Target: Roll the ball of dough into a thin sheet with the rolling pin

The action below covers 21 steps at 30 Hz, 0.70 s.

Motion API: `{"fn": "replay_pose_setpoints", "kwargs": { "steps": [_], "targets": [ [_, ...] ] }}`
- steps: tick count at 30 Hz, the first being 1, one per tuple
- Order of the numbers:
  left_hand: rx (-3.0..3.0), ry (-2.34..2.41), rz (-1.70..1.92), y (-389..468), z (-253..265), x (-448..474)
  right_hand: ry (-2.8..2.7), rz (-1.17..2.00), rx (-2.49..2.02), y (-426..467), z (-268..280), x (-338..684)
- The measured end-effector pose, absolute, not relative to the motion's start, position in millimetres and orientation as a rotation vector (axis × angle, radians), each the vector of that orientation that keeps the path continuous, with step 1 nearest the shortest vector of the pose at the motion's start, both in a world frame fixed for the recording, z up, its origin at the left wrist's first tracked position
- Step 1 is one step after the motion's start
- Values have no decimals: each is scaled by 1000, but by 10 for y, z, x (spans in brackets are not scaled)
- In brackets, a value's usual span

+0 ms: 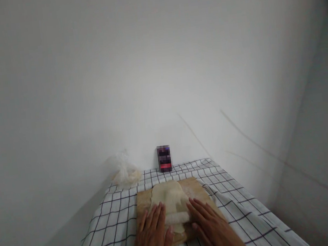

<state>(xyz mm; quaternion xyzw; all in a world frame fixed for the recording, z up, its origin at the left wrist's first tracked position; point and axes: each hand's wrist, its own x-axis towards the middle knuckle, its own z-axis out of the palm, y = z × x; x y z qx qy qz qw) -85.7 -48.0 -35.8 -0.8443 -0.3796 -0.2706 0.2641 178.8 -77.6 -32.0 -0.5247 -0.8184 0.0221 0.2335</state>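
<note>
A pale sheet of dough [168,195] is spread over a wooden board [144,199]. Across its nearer part lies a light-coloured rolling pin [177,217], its middle showing between my hands. My left hand [154,231] rests palm down over the pin's left end, fingers stretched forward and thumb apart. On the right end lies my right hand [207,222], also flat with its fingers extended. Neither hand is wrapped round the pin. Both pin ends are hidden under the hands.
The board sits on a table covered by a white cloth with dark checks [110,224]. A clear plastic bag [125,173] with something pale inside stands at the back left. A dark upright object with a blurred front [164,159] stands by the white wall [159,80].
</note>
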Motion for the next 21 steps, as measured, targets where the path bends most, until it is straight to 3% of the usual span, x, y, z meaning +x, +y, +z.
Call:
{"fn": "replay_pose_setpoints", "kwargs": {
  "steps": [14, 21],
  "targets": [
    [-2280, -1335, -634, 585, -257, -682, -2300, 153, -1680, 559, 229, 1647],
    [-2203, -1355, -698, 442, -305, -620, -2278, 110, -1642, 509, 88, 1680]
  ]
}}
